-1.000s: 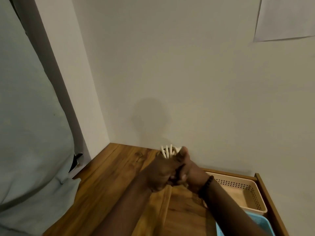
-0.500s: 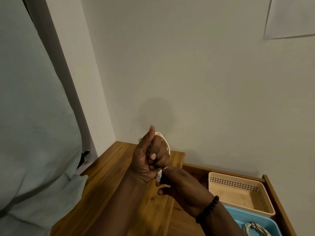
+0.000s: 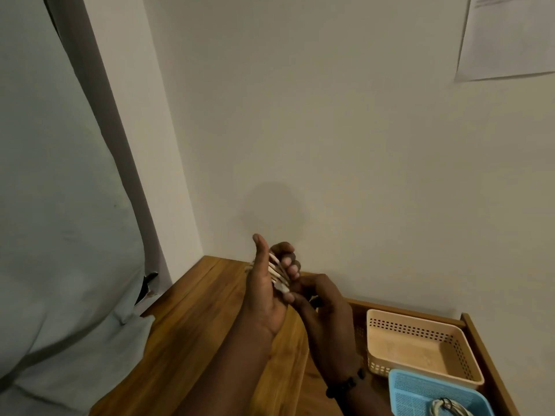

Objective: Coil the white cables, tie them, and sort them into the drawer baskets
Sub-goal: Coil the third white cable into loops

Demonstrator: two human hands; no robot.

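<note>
My left hand (image 3: 265, 291) is raised above the wooden top, thumb up, fingers curled around a coil of white cable (image 3: 277, 273) whose loops cross my palm. My right hand (image 3: 322, 301) sits just below and to the right, fingertips pinching the cable's white end by the coil. In the open drawer stand a beige basket (image 3: 420, 328), with nothing inside, and a blue basket (image 3: 420, 391) holding a tied white cable coil (image 3: 447, 408) at the frame's bottom edge.
The wooden top (image 3: 204, 319) meets the wall corner at the back. The drawer's wooden rim (image 3: 486, 364) runs along the right. Pale cloth (image 3: 60, 235) hangs at the left. A paper sheet (image 3: 507, 37) is stuck on the wall top right.
My left hand has loosened from a fist, showing the cable loops across the palm. My right hand has moved up to the cable end. The view shifted slightly.
</note>
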